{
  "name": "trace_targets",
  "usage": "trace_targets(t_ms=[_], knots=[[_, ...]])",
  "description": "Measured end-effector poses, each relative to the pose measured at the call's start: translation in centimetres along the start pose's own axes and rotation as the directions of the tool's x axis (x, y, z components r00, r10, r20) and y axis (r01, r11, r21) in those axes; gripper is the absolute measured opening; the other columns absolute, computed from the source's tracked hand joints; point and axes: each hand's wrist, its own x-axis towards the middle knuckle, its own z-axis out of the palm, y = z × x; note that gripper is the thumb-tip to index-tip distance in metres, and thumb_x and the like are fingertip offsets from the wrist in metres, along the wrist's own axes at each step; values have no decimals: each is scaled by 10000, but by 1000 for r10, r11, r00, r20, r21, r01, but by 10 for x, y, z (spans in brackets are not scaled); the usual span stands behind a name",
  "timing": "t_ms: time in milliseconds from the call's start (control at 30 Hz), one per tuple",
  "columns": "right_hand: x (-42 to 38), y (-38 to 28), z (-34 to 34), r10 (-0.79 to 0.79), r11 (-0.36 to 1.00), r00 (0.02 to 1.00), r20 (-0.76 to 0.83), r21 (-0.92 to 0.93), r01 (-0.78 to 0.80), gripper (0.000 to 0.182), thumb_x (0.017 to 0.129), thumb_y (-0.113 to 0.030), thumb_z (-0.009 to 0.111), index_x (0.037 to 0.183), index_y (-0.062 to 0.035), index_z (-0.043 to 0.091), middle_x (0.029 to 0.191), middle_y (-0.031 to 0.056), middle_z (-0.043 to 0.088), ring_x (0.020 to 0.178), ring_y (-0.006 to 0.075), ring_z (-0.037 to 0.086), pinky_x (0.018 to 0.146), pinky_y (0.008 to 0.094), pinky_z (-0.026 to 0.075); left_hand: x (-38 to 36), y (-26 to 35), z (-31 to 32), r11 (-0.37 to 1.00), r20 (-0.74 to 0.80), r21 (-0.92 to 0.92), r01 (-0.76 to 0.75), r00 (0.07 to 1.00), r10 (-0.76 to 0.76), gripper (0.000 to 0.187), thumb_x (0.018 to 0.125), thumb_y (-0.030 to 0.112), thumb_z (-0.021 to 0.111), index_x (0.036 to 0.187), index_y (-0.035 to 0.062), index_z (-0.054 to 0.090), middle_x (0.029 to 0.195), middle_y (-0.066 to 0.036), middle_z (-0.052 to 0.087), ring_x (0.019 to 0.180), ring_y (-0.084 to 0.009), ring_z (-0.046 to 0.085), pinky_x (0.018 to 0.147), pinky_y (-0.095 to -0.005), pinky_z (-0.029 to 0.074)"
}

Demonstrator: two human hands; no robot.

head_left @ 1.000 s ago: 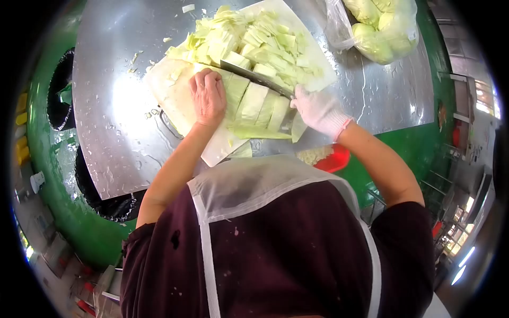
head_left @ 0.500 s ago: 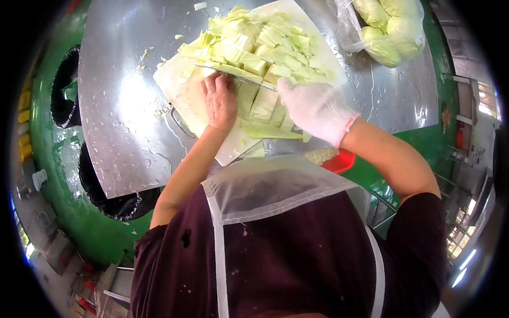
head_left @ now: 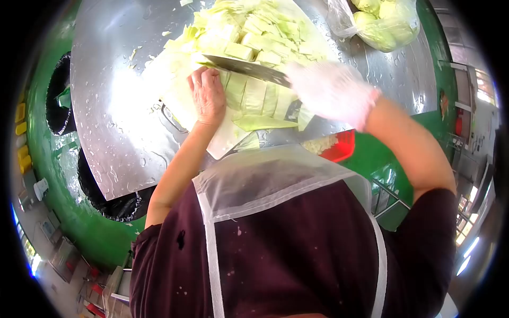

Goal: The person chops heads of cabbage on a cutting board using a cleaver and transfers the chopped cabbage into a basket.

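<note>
My right hand (head_left: 334, 93), in a white knit glove, grips the handle end of a kitchen knife (head_left: 249, 70). The blade lies flat-looking across the cabbage, its tip close to my left fingertips. With bent fingers, my bare left hand (head_left: 207, 98) holds the left end of the cut cabbage (head_left: 254, 98), which lies in strips below the blade. Beyond the knife is a heap of chopped cabbage (head_left: 265, 32). All of it rests on a white cutting board (head_left: 225, 139). My glove hides the knife handle.
The board lies on a wet steel table (head_left: 114, 143). A clear plastic bag with cabbages (head_left: 387, 32) stands at the far right. Near my body is a red container (head_left: 339, 147) with pale bits in it. Black bag-lined bins (head_left: 108, 199) stand along the table's left side.
My right hand has shifted right with the knife, and more of the blade's face shows now. My left hand still holds the cabbage. The whole view has shifted slightly.
</note>
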Motion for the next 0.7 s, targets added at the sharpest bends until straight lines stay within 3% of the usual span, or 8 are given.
trace_targets(t_ms=[100,200,267,400,467,500,600,700], knots=[[3,23,69,126,977,992,-20,179,-120,226,960,-208,431,1026,-10,516,838,215,674,732,366,661,644,473,515,1,1,2,999,26,-45,11,1000,-10,163,850,23,593,1008,47,558,1059,-154,553,988,-378,484,898,-458,399],[15,21,103,148,989,989,-15,-14,-148,226,962,-228,428,1039,-28,500,892,195,685,763,368,663,654,469,512,1,-3,7,1000,23,-16,8,1000,-8,168,852,17,588,1014,48,557,1061,-154,551,986,-374,480,903,-457,391],[19,28,129,85,990,983,-164,127,-64,219,957,-238,434,1043,-42,484,902,182,686,768,373,662,643,474,505,-2,-2,1,999,40,-48,-24,999,26,167,851,10,583,1012,45,555,1061,-154,545,988,-371,477,905,-452,385],[-2,27,93,35,993,981,-191,118,-13,201,959,-243,419,1027,-62,474,894,164,686,768,367,666,635,478,506,-5,8,-15,997,-42,-66,-34,999,31,160,849,7,581,1004,39,555,1054,-160,539,986,-363,473,906,-443,377],[-19,8,57,150,897,985,-80,430,-102,216,963,-255,405,1010,-59,481,883,157,685,769,356,665,653,476,507,-15,14,-19,998,-49,-57,8,999,-10,159,848,9,582,1003,37,556,1057,-163,537,987,-360,472,906,-442,374],[-19,2,50,165,889,986,-34,438,-134,224,965,-261,397,1005,-58,485,881,152,685,766,353,664,660,475,507,-18,16,-19,998,-54,-57,26,998,-29,159,847,10,583,1002,36,557,1059,-165,537,988,-359,471,906,-442,373],[-10,-11,39,157,972,985,64,165,-166,249,974,-277,377,996,-61,497,883,136,687,754,345,659,675,470,509,-22,13,-7,998,-52,-13,69,996,-69,160,841,12,584,998,30,558,1072,-175,537,1002,-376,473,905,-458,383],[7,-15,51,41,991,991,-131,133,-23,256,977,-267,368,1024,-58,509,881,135,686,725,346,654,649,474,508,-22,17,1,990,17,-39,137,990,-137,149,846,12,563,993,18,538,1057,-191,534,1003,-395,471,904,-476,384]])
